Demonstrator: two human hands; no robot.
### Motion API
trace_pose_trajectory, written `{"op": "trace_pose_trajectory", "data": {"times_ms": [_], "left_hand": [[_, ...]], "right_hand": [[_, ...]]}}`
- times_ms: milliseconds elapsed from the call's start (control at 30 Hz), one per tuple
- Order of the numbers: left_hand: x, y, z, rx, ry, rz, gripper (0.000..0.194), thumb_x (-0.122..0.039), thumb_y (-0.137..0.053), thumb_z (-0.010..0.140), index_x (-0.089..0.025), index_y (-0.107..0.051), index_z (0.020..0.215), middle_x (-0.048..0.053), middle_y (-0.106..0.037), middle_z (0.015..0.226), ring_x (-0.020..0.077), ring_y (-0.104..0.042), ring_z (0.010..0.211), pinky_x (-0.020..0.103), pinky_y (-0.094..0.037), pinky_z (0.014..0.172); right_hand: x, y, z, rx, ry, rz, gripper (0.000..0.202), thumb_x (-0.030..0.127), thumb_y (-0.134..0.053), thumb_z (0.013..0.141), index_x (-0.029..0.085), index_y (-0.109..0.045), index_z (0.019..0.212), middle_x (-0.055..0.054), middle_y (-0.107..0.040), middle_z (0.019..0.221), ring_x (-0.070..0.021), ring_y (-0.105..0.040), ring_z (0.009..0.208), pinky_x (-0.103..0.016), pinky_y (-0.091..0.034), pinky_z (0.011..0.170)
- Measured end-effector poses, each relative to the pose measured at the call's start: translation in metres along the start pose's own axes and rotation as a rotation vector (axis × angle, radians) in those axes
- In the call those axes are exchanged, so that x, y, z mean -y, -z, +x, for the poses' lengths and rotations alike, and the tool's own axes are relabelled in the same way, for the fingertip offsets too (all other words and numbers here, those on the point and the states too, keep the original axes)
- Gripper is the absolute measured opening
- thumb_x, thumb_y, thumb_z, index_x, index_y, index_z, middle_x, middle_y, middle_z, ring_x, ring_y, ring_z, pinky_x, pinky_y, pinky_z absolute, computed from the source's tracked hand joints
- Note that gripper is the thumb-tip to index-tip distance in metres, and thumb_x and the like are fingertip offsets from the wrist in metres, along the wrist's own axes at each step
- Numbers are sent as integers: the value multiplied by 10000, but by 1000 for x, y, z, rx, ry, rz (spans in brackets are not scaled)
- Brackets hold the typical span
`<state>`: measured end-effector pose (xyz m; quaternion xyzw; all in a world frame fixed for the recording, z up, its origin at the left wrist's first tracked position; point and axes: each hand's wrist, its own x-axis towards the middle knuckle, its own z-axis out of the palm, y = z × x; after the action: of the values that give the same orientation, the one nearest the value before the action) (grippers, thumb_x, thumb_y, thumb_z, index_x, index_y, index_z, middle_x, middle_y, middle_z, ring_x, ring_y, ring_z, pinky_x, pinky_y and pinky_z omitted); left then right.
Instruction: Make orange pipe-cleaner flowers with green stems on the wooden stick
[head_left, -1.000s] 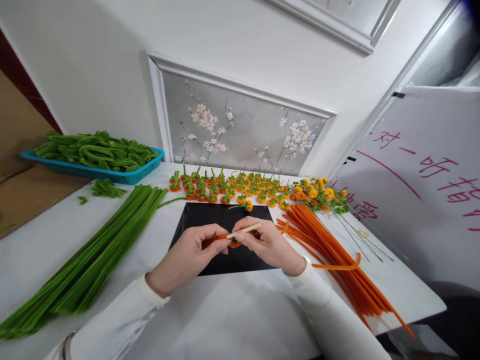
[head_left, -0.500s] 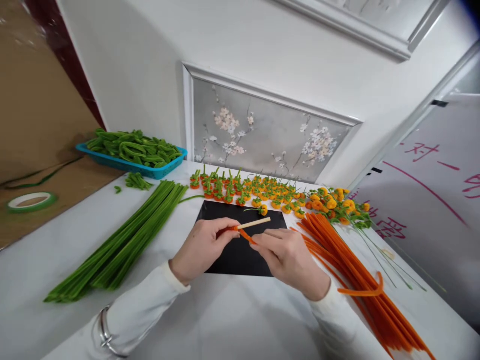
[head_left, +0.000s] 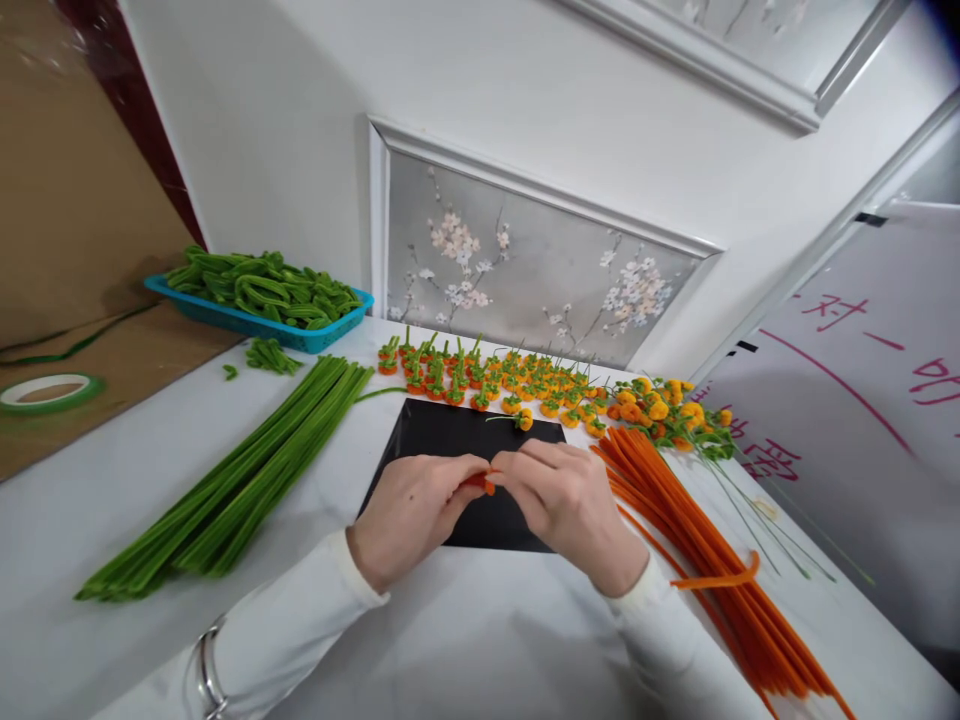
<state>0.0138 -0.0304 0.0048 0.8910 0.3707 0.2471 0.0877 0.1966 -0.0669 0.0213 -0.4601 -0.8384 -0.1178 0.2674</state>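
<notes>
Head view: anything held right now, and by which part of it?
Yes, an orange piece: left hand pinches it between thumb and forefinger, short end exposed. Right hand has fingertips at that end; whether they grip can't be told.

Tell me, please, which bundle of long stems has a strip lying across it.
The orange bundle, at right: a curved strip crosses it; the green bundle has none.

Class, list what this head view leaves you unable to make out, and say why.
All in the head view:
- Most of the orange piece: hidden by the left hand and right hand.
- The floor of the blue tray: covered by green strips.
- The rest of the red writing: cut off by the right edge.
- The exact number of small flowers: too small and overlapping.
</notes>
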Motion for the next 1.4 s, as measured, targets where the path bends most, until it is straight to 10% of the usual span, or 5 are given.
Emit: {"op": "trace_pose_trajectory", "data": {"times_ms": [233, 633, 1400], "left_hand": [[-1, 0, 0, 44, -105, 142, 157, -216, -407, 922, -208, -561, 892, -1, -673, 729, 180, -618, 640, 261, -335, 563], [-7, 3, -3, -39, -119, -168, 96, -192, -478, 877, -223, -569, 873, -31, -668, 772, 123, -598, 650, 221, -358, 590], [-3, 7, 4, -24, 142, -623, 182, -303, -462, 890, -184, -593, 934, -6, -613, 756, 143, -578, 724, 228, -453, 644]], "right_hand": [[-19, -1, 7, -10, -210, 352, 168, 305, -583, 864, 213, -698, 782, -9, -660, 709, -122, -564, 628, -232, -378, 598], [-39, -13, 7, 385, -345, 878, 386, 469, -574, 818, 115, -694, 721, 21, -494, 559, -76, -366, 519, -207, -274, 472], [-14, 12, -3, 439, -236, 819, 430, 482, -481, 887, 134, -646, 698, 41, -410, 545, -69, -299, 512, -209, -239, 464]]}}
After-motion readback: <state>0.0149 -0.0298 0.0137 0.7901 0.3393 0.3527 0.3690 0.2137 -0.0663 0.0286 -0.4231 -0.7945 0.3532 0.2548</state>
